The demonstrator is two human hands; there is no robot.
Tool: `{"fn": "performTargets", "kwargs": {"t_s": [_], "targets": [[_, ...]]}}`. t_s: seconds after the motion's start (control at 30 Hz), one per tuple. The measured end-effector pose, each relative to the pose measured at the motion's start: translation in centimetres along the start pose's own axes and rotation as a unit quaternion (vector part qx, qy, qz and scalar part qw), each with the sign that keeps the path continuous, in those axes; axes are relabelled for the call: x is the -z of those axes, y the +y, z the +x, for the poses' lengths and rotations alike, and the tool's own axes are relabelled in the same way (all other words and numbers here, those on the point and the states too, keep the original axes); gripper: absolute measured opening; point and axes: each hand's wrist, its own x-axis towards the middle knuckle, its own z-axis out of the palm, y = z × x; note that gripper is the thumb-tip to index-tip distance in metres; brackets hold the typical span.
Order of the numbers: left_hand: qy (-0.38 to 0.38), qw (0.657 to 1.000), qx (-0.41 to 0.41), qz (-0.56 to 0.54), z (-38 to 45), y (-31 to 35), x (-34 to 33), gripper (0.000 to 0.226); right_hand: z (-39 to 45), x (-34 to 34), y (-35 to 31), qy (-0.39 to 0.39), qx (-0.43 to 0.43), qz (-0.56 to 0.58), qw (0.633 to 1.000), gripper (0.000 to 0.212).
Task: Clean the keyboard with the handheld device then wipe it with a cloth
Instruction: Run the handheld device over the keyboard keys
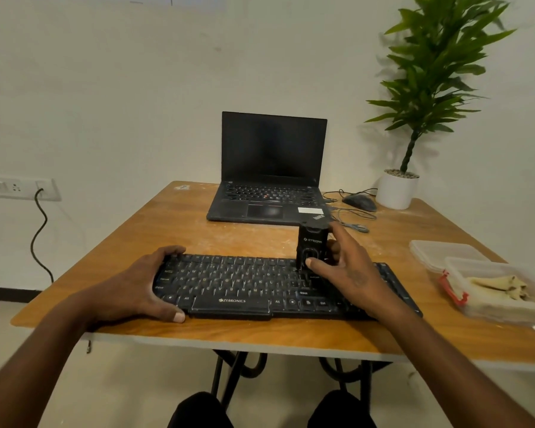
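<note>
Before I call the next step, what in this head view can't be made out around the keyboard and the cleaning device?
- Nozzle of the handheld device: hidden behind the right hand; contact with the keyboard unclear.
- Keys under the right hand: covered.
- Left end of the keyboard: covered by the left hand.
- Dust on the keys: too small to tell.
- Cloth-like item in the plastic container: blurred through the wall, container cut by the right edge.

Left hand curled, thumb forward, fingers wrapped over far side — forearm reaching in from lower left. Right hand upright, thumb and fingers pinching — wrist raised, forearm from lower right.
</note>
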Motion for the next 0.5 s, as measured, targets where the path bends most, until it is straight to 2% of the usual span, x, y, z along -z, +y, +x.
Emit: {"fn": "performTargets", "kwargs": {"t_s": [0.3, 0.5], "targets": [[0.003, 1.0, 0.004, -0.01, 0.0, -0.1, 0.0, 0.125, -4.1, 0.6, -0.2, -0.064, 0.014, 0.06, 0.996, 0.052], [-0.006, 1.0, 0.002, -0.005, -0.1, 0.2, 0.0, 0.122, 0.9, -1.1, 0.2, -0.022, 0.025, 0.01, 0.999, 0.051]]}}
